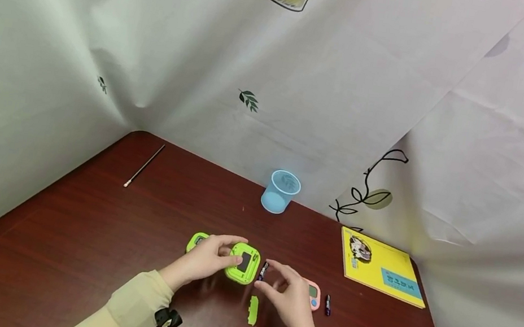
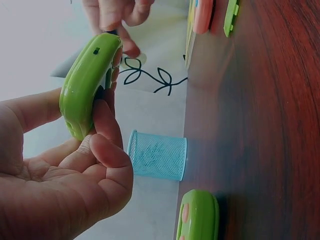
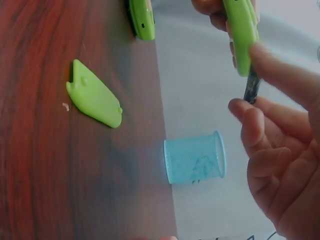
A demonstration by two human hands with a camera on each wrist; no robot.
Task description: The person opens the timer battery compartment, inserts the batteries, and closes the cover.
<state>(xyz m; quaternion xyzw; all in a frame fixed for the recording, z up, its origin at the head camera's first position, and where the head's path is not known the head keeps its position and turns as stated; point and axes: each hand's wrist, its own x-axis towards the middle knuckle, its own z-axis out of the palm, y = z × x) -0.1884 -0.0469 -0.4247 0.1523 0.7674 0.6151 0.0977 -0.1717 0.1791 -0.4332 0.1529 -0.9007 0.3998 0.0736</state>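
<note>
Holds a lime-green digital timer [image 1: 246,267], so named by its look, in the left hand [image 1: 206,257], thumb across the back and fingers curled round the body, raised above the dark red tabletop [image 1: 73,248]. Pinches a dark battery [image 1: 263,271] between thumb and fingertip of the right hand [image 1: 291,298], just beside the timer's edge; cannot tell from these views any contact between the two.

Could fit the battery the wrong way round, given end markings too small to read here. Could also lose it from such a narrow fingertip pinch, with a likely roll across the smooth wood towards the second battery [image 1: 328,305]. May twist the timer in the left grip under a hard push, spoiling the line-up. Risks nudging the loose green battery cover [image 1: 253,311], lying on the table near the right hand, with a careless wrist.

Looks glossy, rounded and squarish, back turned up, with a dark rectangular panel [image 1: 245,259] in the middle and an uncovered battery compartment [image 1: 254,265] along the right side. Shows a thick, smooth casing in the left wrist view. Matches in colour the other green timer [image 1: 198,240] just beyond the left hand; contrasts with the pink timer [image 1: 314,295] partly behind the right.
</note>
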